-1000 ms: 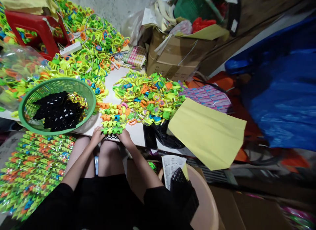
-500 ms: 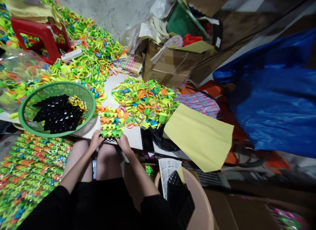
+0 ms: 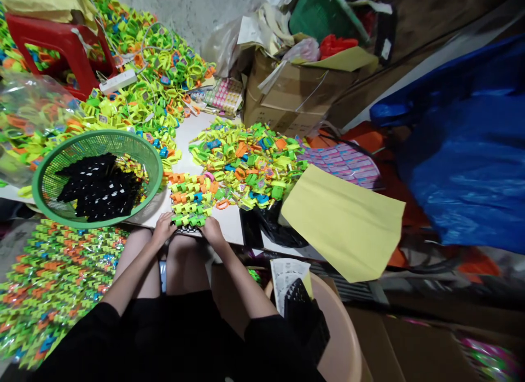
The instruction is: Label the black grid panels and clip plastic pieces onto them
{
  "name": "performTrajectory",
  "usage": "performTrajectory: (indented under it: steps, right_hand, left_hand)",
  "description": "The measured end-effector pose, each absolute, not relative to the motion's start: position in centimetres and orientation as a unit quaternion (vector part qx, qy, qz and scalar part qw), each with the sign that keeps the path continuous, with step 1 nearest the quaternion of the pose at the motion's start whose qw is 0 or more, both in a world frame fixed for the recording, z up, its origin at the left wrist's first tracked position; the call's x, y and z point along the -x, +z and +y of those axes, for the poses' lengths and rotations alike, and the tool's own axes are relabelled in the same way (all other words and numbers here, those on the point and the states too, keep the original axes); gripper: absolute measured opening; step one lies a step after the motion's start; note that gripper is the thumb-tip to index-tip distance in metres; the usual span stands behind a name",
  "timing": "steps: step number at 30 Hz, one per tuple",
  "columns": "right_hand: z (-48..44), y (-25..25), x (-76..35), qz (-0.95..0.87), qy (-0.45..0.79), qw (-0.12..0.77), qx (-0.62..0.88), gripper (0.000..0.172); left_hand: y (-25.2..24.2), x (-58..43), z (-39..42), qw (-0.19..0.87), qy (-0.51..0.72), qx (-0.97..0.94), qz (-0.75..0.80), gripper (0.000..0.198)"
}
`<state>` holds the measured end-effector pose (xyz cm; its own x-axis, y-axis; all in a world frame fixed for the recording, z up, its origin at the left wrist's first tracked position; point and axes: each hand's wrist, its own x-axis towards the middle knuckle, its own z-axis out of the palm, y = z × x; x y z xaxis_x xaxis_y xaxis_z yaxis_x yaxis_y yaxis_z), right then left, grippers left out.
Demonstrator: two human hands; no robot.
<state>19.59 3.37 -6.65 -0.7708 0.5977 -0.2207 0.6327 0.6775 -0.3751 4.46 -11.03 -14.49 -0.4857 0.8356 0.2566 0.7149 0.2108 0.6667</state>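
At the table's front edge lies a black card with holes (image 3: 189, 229), bearing rows of green, yellow, orange and blue plastic toy watches (image 3: 191, 198). My left hand (image 3: 164, 227) grips its left near corner, and my right hand (image 3: 212, 230) grips the right near corner, fingers partly hidden by the watches. Just beyond my right hand spreads a heap of loose toy watches (image 3: 250, 160). To the left stands a green mesh basket (image 3: 43, 198) with black perforated cards (image 3: 100, 187) and small yellow-red pieces in it.
A yellow sheet (image 3: 346, 220) and a black plastic bag (image 3: 276, 229) lie to the right. Behind are a cardboard box (image 3: 287, 100), a red stool (image 3: 80, 56) and a power strip (image 3: 118, 81). Filled cards in clear wrap (image 3: 61, 278) lie low left; a peach tub (image 3: 342, 338) stands low right.
The whole view has shifted slightly, so things sit a little farther right in it. Both hands stay at the near corners of the watch-filled card.
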Motion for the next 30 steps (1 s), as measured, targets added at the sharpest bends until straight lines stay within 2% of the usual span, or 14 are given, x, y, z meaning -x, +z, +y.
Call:
performTrajectory:
  steps: [6, 10, 13, 18, 22, 30]
  right_hand:
    - [2.2, -6.4, -21.2, 0.911, -0.281, -0.062, -0.296, 0.016]
    - [1.1, -4.8, -23.8, 0.911, -0.210, -0.187, -0.301, 0.028]
    - [1.0, -3.6, -24.4, 0.929, -0.146, -0.261, -0.216, 0.030]
    - [2.2, -3.2, -22.7, 0.965, -0.123, -0.215, -0.081, 0.031]
    - [2.8, -3.5, -21.9, 0.962, -0.167, -0.194, -0.092, 0.034]
    - [1.9, -3.8, -21.5, 0.942, -0.194, -0.228, -0.154, 0.032]
  left_hand:
    - [-14.9, -4.9, -11.1, 0.079, 0.390, -0.492, 0.775, 0.023]
    - [-14.6, -4.9, -11.2, 0.084, 0.383, -0.483, 0.783, 0.028]
    - [-14.2, -5.0, -11.2, 0.085, 0.380, -0.484, 0.783, 0.024]
    - [-13.4, -5.0, -11.2, 0.084, 0.375, -0.493, 0.780, 0.013]
    - [-12.8, -5.0, -11.2, 0.090, 0.362, -0.498, 0.783, 0.011]
    - [-12.5, -4.6, -10.9, 0.084, 0.340, -0.506, 0.788, 0.010]
